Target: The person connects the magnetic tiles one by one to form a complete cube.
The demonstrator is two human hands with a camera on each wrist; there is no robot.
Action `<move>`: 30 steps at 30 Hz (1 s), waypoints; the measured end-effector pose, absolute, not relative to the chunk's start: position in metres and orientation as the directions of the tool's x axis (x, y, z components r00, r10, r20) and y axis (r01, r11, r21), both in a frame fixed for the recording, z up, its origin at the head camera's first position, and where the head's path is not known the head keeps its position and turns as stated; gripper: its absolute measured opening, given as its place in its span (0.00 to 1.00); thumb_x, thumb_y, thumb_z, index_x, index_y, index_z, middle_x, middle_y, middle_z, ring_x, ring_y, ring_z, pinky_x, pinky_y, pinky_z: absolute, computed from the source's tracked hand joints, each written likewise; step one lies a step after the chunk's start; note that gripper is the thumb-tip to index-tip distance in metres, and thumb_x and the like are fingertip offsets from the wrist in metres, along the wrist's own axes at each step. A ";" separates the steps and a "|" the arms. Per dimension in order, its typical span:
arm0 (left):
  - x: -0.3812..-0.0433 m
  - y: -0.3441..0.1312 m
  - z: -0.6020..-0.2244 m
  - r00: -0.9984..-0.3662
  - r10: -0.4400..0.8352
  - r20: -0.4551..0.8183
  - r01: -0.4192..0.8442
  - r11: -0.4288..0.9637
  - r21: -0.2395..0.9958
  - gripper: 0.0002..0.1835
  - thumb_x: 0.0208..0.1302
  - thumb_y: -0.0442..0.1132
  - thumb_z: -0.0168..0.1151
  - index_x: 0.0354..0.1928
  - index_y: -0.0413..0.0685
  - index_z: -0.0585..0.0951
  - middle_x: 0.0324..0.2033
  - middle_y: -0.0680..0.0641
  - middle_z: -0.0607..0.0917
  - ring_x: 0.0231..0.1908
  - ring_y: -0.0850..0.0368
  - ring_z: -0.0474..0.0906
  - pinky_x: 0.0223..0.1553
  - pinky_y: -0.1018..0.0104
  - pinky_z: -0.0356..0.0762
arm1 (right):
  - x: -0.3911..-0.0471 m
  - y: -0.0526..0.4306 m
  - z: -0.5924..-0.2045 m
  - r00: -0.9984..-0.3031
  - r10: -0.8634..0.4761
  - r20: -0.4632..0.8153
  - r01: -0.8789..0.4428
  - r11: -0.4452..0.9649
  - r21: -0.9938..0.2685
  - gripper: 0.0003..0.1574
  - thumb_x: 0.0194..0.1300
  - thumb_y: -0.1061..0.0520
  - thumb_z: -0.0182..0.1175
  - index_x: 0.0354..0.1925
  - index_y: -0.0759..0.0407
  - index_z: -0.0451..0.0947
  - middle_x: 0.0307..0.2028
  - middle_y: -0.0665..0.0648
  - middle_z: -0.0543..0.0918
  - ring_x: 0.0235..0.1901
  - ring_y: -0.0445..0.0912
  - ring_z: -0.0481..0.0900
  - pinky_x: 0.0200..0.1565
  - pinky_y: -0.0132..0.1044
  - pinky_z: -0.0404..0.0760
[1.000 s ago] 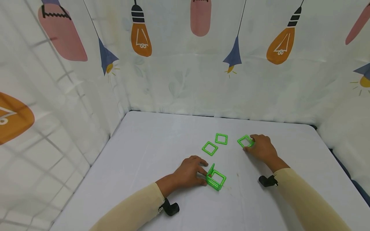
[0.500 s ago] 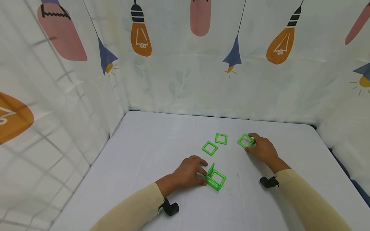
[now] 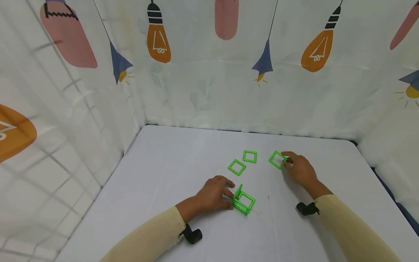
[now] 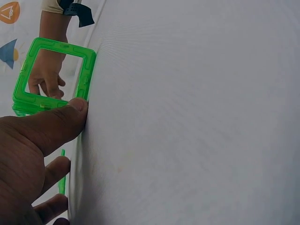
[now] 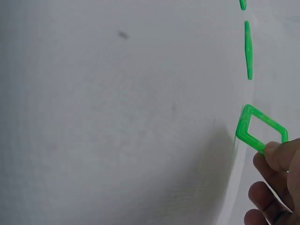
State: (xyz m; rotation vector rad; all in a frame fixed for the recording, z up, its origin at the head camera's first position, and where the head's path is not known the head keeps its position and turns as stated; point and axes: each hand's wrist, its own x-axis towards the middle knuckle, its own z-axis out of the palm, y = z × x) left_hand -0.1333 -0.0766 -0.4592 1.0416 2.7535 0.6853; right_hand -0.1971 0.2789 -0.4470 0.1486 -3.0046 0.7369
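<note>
Slippage could free the green square frame (image 3: pixel 275 164) from the right hand's (image 3: pixel 300 170) corner pinch, beyond the joined frames (image 3: pixel 241 207), whose upright panel (image 3: pixel 239 190) the gripping left hand (image 3: pixel 212 195) might knock loose.

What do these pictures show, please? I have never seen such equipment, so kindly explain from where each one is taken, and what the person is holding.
There is no machine here: a person works bare-handed, and I call each hand a grip. The wide picture comes from a camera worn on the head, looking forward and down. The other two come from the left-wrist camera and the right-wrist camera.

On the white table, two green square frames lie apart from the rest, a nearer one and a farther one. The left grip has its thumb and a finger on a joined green shape, which has a panel standing up. The right grip pinches another green frame; I cannot tell whether it is fully lifted.
</note>
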 end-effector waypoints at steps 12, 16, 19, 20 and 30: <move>-0.133 -0.077 -0.461 -0.758 0.651 0.044 0.593 0.659 0.462 0.14 0.57 0.49 0.79 0.45 0.58 0.92 0.60 0.56 0.79 0.67 0.53 0.67 0.67 0.50 0.65 | -0.189 0.281 -0.447 -0.987 -0.081 0.136 -0.134 0.887 -0.443 0.24 0.75 0.54 0.60 0.66 0.55 0.79 0.49 0.64 0.86 0.34 0.52 0.74 0.25 0.39 0.70; -0.133 -0.077 -0.460 -0.759 0.650 0.035 0.591 0.666 0.455 0.14 0.57 0.50 0.79 0.46 0.59 0.92 0.60 0.57 0.79 0.67 0.54 0.66 0.67 0.51 0.65 | -0.182 0.281 -0.444 -0.985 -0.093 0.144 -0.147 0.889 -0.434 0.23 0.75 0.53 0.61 0.65 0.52 0.80 0.48 0.68 0.85 0.33 0.52 0.76 0.22 0.38 0.70; -0.133 -0.077 -0.459 -0.758 0.652 0.036 0.594 0.665 0.452 0.15 0.57 0.50 0.79 0.45 0.59 0.92 0.60 0.56 0.79 0.67 0.54 0.66 0.67 0.52 0.65 | -0.176 0.279 -0.439 -0.983 -0.109 0.149 -0.163 0.891 -0.424 0.22 0.74 0.53 0.61 0.64 0.52 0.81 0.48 0.71 0.84 0.35 0.53 0.79 0.21 0.38 0.71; -0.133 -0.077 -0.459 -0.757 0.652 0.038 0.595 0.665 0.450 0.15 0.57 0.50 0.79 0.45 0.59 0.92 0.60 0.56 0.79 0.67 0.54 0.66 0.67 0.52 0.65 | -0.174 0.278 -0.438 -0.982 -0.113 0.151 -0.168 0.891 -0.421 0.22 0.74 0.53 0.62 0.64 0.52 0.81 0.49 0.71 0.83 0.35 0.53 0.80 0.21 0.38 0.72; -0.135 -0.077 -0.459 -0.752 0.657 0.050 0.607 0.660 0.442 0.14 0.57 0.50 0.79 0.45 0.58 0.92 0.59 0.56 0.80 0.66 0.53 0.67 0.66 0.51 0.66 | -0.158 0.266 -0.429 -0.971 -0.138 0.194 -0.208 0.890 -0.405 0.21 0.72 0.53 0.65 0.61 0.51 0.84 0.47 0.67 0.85 0.35 0.52 0.83 0.23 0.37 0.74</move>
